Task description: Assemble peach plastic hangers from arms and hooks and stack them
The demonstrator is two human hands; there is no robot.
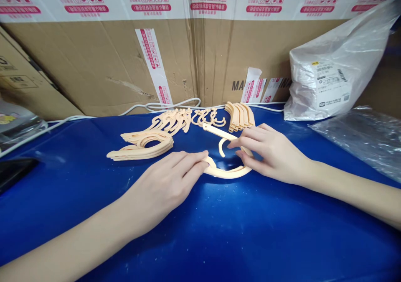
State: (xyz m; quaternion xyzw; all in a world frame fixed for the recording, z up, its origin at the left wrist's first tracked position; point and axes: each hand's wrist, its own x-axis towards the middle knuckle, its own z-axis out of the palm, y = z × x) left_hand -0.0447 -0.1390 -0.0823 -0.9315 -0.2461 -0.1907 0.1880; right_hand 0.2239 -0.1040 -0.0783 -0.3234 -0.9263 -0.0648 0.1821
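Note:
A cream plastic hanger (pixel 227 174) lies low over the blue tabletop, its curved arm bowed toward me. My left hand (pixel 169 179) pinches the left end of that curved arm between thumb and fingers. At the other side my right hand (pixel 272 152) has its fingers closed around the hanger's right part. A straight bar (pixel 219 132) with a hole in its tip and a small hook (pixel 221 147) stick out leftward from the right fingers. How these parts join is hidden by the hand.
Stacked hangers (pixel 147 152) lie left on the blue tabletop (pixel 200 240). Behind are curved pieces (pixel 175 119), loose hooks (pixel 216 119) and bundled arm pieces (pixel 239 115). A white cable (pixel 138 106) runs before the cardboard box (pixel 109 64). A plastic-wrapped parcel (pixel 322 81) stands right; a dark object (pixel 14 171) lies left.

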